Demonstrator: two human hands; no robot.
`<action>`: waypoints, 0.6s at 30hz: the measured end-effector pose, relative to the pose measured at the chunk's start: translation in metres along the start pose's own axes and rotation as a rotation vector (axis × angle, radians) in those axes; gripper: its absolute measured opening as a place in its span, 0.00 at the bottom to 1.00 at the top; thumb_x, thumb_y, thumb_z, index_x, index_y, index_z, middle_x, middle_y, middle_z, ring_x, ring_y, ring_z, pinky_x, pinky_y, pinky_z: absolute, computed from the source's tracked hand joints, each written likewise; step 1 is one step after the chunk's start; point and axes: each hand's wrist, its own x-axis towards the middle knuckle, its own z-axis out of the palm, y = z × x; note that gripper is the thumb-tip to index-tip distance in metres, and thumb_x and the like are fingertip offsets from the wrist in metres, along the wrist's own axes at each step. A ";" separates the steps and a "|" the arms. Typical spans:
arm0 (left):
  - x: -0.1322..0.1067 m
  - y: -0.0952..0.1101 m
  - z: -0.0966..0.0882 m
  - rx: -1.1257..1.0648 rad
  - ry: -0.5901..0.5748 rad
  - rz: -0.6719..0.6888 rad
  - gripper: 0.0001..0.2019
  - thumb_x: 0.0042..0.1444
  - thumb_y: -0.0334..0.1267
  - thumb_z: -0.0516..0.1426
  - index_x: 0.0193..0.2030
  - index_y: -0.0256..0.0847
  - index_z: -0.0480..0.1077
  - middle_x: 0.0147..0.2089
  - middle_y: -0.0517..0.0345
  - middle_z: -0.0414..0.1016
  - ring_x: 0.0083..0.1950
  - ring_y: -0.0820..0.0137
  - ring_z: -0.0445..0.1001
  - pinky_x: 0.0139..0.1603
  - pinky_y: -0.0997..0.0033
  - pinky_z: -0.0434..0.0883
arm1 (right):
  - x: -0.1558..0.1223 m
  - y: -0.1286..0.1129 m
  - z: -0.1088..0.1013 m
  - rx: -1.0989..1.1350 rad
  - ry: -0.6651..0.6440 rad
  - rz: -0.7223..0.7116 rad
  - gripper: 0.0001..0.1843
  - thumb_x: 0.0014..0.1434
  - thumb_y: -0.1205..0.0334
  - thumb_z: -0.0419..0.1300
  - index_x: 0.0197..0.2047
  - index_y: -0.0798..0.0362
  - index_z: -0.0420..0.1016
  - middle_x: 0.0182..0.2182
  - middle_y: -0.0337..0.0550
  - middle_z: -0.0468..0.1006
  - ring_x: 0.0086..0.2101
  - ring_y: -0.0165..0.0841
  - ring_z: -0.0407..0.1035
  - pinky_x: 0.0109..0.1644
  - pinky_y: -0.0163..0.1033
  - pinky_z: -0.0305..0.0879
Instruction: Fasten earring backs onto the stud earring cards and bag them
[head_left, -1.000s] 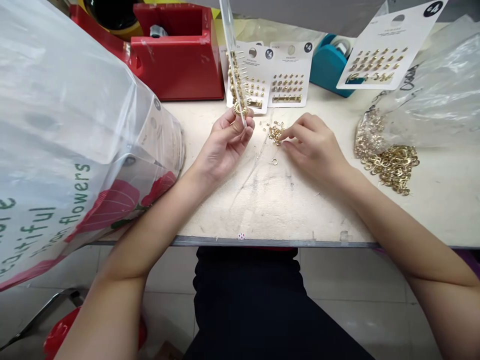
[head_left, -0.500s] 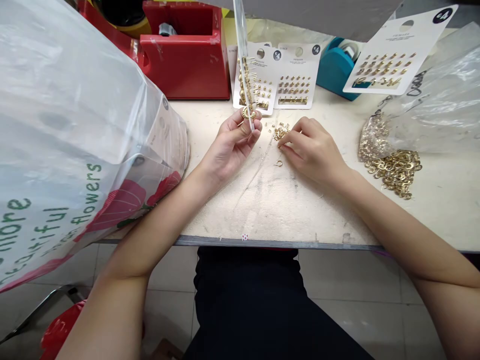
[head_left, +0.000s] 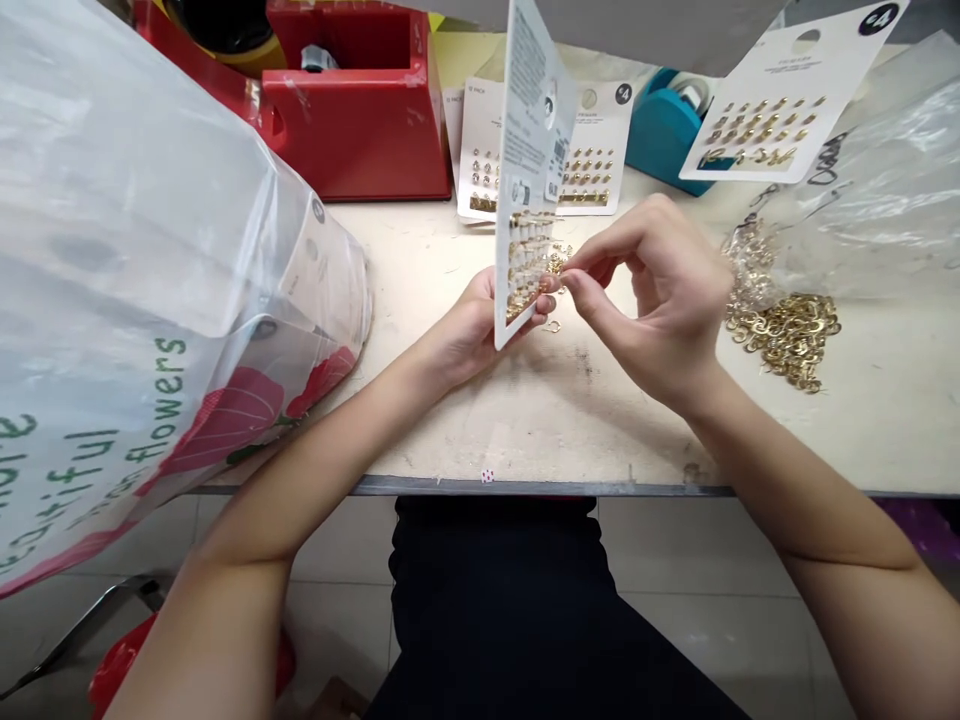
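My left hand (head_left: 480,325) grips an earring card (head_left: 534,130), held upright and nearly edge-on, its printed back turned partly toward me. Rows of gold earring posts stick out of the card's lower part. At the card's right side my right hand (head_left: 652,300) pinches thumb and forefinger together, close to my left fingertips; whatever lies in the pinch is too small to make out. Behind the fingers lies a little pile of tiny gold pieces (head_left: 559,257), partly hidden. One gold hoop (head_left: 552,327) rests on the table just below the left fingertips.
More earring cards (head_left: 600,130) lean at the back, beside a red tape dispenser (head_left: 360,140) and a teal one (head_left: 660,130). Another card (head_left: 795,90) stands at right, near a heap of gold hoops (head_left: 795,335) spilling from a clear bag (head_left: 892,200). A large plastic bag (head_left: 187,250) fills the left.
My left hand has lowered the card and turned it so that its back shows. My right hand has lifted from the little gold pile and come up to the card.
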 end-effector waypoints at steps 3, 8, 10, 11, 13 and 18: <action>-0.002 -0.005 0.000 -0.001 -0.055 -0.004 0.10 0.44 0.18 0.61 0.32 0.33 0.72 0.28 0.63 0.73 0.28 0.83 0.72 0.31 0.88 0.71 | -0.006 0.003 0.008 0.032 0.027 0.033 0.08 0.68 0.58 0.60 0.36 0.50 0.70 0.31 0.42 0.72 0.32 0.34 0.68 0.36 0.43 0.72; -0.001 -0.008 -0.005 -0.004 -0.071 -0.022 0.11 0.41 0.21 0.65 0.32 0.35 0.74 0.29 0.64 0.75 0.30 0.83 0.73 0.32 0.89 0.72 | -0.012 0.005 0.008 -0.031 0.009 0.078 0.09 0.69 0.56 0.59 0.37 0.50 0.70 0.31 0.43 0.73 0.32 0.35 0.69 0.37 0.45 0.73; -0.001 -0.008 -0.006 0.008 -0.074 -0.016 0.12 0.39 0.21 0.66 0.32 0.36 0.75 0.28 0.64 0.75 0.30 0.82 0.74 0.32 0.89 0.72 | -0.013 0.003 0.006 -0.067 -0.008 0.089 0.08 0.69 0.57 0.58 0.37 0.49 0.71 0.32 0.44 0.74 0.32 0.36 0.70 0.37 0.45 0.73; 0.000 -0.008 -0.007 0.013 -0.071 -0.015 0.12 0.39 0.21 0.66 0.32 0.36 0.75 0.28 0.64 0.75 0.30 0.82 0.74 0.32 0.89 0.72 | -0.014 0.002 0.006 -0.079 -0.013 0.091 0.08 0.69 0.58 0.58 0.37 0.49 0.71 0.32 0.44 0.74 0.33 0.36 0.70 0.37 0.46 0.73; 0.000 -0.009 -0.008 0.026 -0.056 -0.016 0.11 0.41 0.21 0.66 0.32 0.36 0.74 0.29 0.63 0.75 0.30 0.82 0.74 0.32 0.88 0.73 | -0.015 0.002 0.006 -0.101 -0.016 0.093 0.08 0.69 0.58 0.57 0.37 0.49 0.71 0.32 0.45 0.74 0.33 0.37 0.70 0.37 0.47 0.74; 0.001 -0.009 -0.007 0.067 0.023 -0.012 0.07 0.46 0.23 0.65 0.30 0.35 0.73 0.30 0.62 0.74 0.32 0.80 0.74 0.37 0.83 0.75 | -0.018 0.006 0.008 -0.146 -0.045 0.112 0.08 0.70 0.59 0.56 0.37 0.50 0.71 0.34 0.47 0.75 0.34 0.38 0.72 0.38 0.47 0.75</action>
